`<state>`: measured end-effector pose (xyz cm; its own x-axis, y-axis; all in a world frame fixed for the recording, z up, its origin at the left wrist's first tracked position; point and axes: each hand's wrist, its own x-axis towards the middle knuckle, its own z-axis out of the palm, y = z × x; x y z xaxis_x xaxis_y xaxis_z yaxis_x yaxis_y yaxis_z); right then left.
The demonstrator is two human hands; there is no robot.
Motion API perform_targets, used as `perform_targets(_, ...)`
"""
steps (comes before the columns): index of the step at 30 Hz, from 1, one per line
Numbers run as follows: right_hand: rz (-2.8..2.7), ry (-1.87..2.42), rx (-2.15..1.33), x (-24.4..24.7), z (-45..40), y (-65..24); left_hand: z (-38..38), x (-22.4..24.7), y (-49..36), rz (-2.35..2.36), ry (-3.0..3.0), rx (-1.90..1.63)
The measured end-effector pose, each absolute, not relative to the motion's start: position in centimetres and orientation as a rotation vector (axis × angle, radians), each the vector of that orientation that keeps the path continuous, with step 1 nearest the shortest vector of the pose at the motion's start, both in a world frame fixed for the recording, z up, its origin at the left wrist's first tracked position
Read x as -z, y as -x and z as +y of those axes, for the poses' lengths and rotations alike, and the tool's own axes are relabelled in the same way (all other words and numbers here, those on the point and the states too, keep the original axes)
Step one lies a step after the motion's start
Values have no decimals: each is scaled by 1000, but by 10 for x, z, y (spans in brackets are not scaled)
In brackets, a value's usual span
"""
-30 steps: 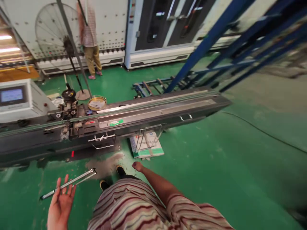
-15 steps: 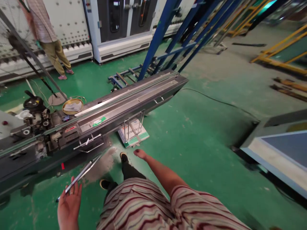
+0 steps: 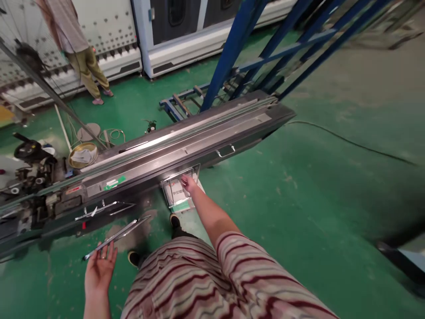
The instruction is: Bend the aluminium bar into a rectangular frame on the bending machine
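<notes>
Palm up at the lower left, my left hand [image 3: 101,266] holds a thin, shiny metal spacer frame [image 3: 124,231], which lies across its fingers and slants up to the right. My right hand [image 3: 188,182] reaches forward to the side of the long dark bench, its fingers curled at the upper bar of a rectangular thin metal frame [image 3: 168,195]. Fine detail of that grip is small and blurred. Behind this frame, a white and green printed box [image 3: 181,206] sits low by the bench, partly covered by my hand and forearm.
The long bench [image 3: 195,153] crosses ahead, more metal pieces [image 3: 105,210] hanging on its side. A gold bowl [image 3: 83,155] with pale cloth stands at its left. Blue rack posts [image 3: 229,53] rise behind. A person [image 3: 71,44] stands by the white machine. A cable [image 3: 352,137] crosses the floor.
My right hand has moved forward and up from above the floor to the hanging rectangular frame. My left hand still holds its metal frame. The view has shifted closer to the bench.
</notes>
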<state>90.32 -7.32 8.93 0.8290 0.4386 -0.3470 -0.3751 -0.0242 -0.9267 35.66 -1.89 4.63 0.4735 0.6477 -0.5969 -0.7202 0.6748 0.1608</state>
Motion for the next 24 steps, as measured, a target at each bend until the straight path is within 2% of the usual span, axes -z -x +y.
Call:
perform_targets(9,137,1158,-717,-94,-79,-958,-42,-63,-445,882,36,-831)
perform_targets(19,133,1180,-581,-119,-231,-959,-38,-68,-536,928,-44,-782)
perform_targets(24,129,1225,-558,-128,-261,-992,-35,-74,-588,875,-85,-731)
